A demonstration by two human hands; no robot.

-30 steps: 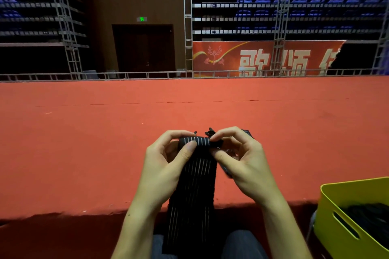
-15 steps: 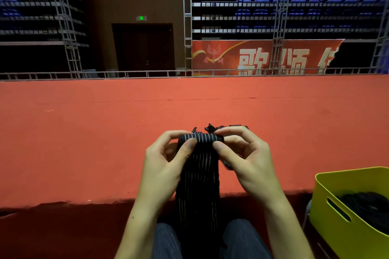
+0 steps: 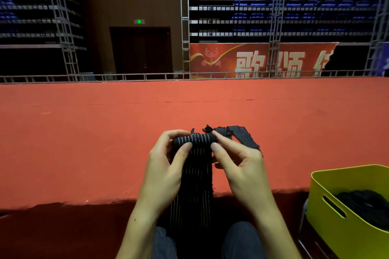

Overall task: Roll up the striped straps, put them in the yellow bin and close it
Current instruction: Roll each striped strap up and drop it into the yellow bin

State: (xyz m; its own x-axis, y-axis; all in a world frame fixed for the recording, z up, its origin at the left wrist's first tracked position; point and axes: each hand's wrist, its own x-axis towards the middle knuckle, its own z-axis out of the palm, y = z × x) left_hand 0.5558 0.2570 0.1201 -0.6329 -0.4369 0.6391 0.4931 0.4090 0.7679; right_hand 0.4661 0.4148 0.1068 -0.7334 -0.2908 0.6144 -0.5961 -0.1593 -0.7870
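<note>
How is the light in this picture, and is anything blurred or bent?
Head view: dim hall, the red carpet evenly lit, its near edge in deep shadow; hands and striped strap sharp; the yellow bin bright, its contents too dark to read; the wide lens tilts the scaffold posts.

head cam | faces forward and down | close above hands [image 3: 202, 166] | single view

Strap [image 3: 194, 176] hung btwn both hands [image 3: 166, 172], over stage edge [image 3: 84, 174]; bin [image 3: 328, 227] stood at right, straps inside [image 3: 366, 204].
</note>
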